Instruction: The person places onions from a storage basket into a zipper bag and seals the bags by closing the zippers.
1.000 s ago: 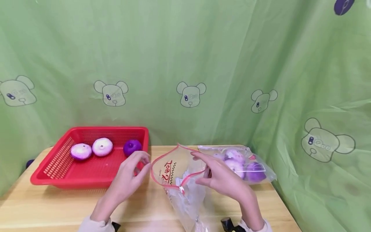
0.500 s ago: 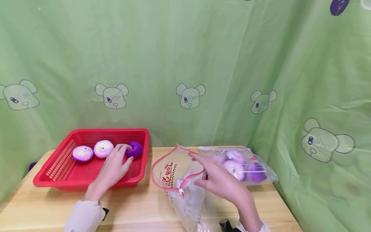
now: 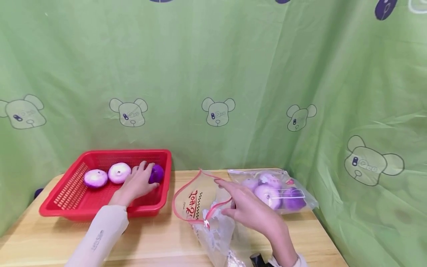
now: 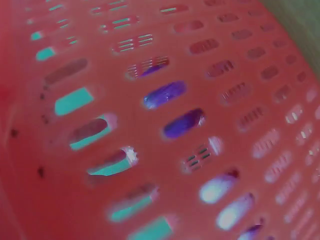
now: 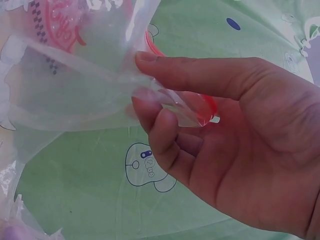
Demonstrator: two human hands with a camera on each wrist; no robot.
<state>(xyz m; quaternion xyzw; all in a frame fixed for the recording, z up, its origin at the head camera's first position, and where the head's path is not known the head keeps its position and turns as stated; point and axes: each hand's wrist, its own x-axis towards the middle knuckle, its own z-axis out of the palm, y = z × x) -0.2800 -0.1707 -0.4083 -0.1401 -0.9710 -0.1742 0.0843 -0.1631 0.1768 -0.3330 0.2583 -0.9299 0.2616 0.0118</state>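
Three onions (image 3: 96, 178) lie in the basket (image 3: 83, 213); the left hand (image 3: 140, 183) spreads round the dark one (image 3: 159, 172), hold unclear. The right hand (image 3: 247, 205), fingers slightly parted, grips the open bag (image 3: 189, 202); another bag (image 3: 310, 202) contains more onions (image 3: 268, 196).

Glossy plastic bag (image 3: 218, 233), wooden table (image 3: 160, 237)

On the left I wear a long, off-white sleeve (image 3: 108, 223) with a small strip of dark lettering (image 3: 97, 241), too small to read. My left hand (image 3: 136, 184) and right hand (image 3: 249, 207) are bare. Near right, a pale cuff (image 3: 301, 261) shows beside a black, blunt-ended fitting (image 3: 257, 259).
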